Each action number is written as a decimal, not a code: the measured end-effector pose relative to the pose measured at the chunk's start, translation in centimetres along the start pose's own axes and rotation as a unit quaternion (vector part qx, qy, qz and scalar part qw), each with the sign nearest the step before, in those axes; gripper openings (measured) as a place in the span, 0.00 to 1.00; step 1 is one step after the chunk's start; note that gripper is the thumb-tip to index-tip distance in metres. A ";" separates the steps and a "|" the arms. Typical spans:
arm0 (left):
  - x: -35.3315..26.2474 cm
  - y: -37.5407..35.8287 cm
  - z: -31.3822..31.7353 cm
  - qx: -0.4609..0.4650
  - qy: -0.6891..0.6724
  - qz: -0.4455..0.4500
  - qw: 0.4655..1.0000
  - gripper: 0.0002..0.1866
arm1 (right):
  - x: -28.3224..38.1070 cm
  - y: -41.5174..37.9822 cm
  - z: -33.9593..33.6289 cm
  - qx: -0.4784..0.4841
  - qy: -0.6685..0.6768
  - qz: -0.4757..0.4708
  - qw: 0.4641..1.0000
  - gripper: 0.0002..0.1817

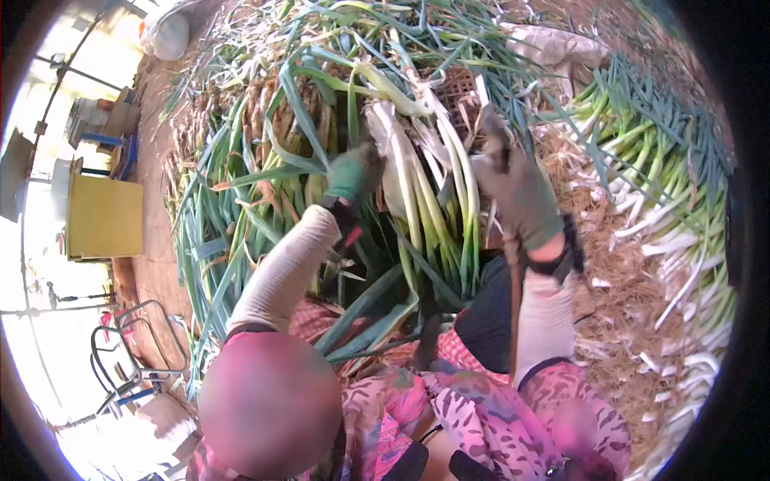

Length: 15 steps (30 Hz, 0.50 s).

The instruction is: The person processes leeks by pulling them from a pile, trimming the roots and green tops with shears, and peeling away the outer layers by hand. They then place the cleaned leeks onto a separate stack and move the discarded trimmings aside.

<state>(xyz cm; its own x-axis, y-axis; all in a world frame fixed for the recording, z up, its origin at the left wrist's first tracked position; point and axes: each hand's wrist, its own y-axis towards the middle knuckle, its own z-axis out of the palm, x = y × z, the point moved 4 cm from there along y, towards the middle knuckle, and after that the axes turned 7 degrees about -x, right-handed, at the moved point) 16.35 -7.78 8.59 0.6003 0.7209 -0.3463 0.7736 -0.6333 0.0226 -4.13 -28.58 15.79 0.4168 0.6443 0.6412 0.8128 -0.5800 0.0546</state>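
Observation:
Trimmed leeks with white stalks (pixel 411 184) lie in a bundle between my two hands, their green ends toward my lap. My left hand (pixel 353 174), in a green glove, is at the bundle's left side by the uncut leeks (pixel 301 120); its fingers are dark and smeared. On the bundle's right is my right hand (pixel 517 188), in a grey-green glove, its fingers blurred near the white stalks. Whether either hand grips anything is unclear. A thin brown strip (pixel 515 313) runs below my right wrist.
More leeks (pixel 642 136) lie in a long row at the right, beside root trimmings (pixel 613 321) on the ground. A pale sack (pixel 553 48) is at the upper right. At the left are a yellow box (pixel 104 216) and a metal-framed chair (pixel 152 341).

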 end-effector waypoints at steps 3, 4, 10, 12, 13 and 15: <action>-1.4 -3.2 8.2 0.269 -0.118 -0.150 0.944 0.28 | 1.1 2.9 -4.1 0.017 -0.066 0.164 0.984 0.35; -1.9 -4.2 10.1 0.225 -0.123 -0.172 0.951 0.30 | -0.3 4.4 -3.4 0.017 -0.105 0.148 0.983 0.37; -2.0 -7.0 15.0 0.048 -0.170 -0.279 0.944 0.33 | -8.9 8.4 5.4 0.052 -0.290 0.145 0.944 0.41; 0.2 -6.5 14.4 0.015 -0.225 -0.268 0.937 0.31 | -9.1 7.7 7.5 -0.032 -0.340 0.029 0.939 0.36; 1.6 -5.9 13.6 -0.083 -0.330 -0.210 0.916 0.26 | -9.9 8.0 8.7 0.008 -0.245 0.016 0.969 0.34; 3.6 -3.8 9.9 -0.167 -0.517 -0.197 0.816 0.19 | -9.1 8.2 10.2 0.091 -0.049 -0.015 0.995 0.30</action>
<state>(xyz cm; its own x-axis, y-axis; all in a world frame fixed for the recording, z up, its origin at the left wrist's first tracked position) 13.60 -5.56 -2.06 -0.0663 0.1181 -0.9908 0.9811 -0.1734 -0.0863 2.87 -34.10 2.52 0.4221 0.7099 0.5638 0.8818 -0.4659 -0.0736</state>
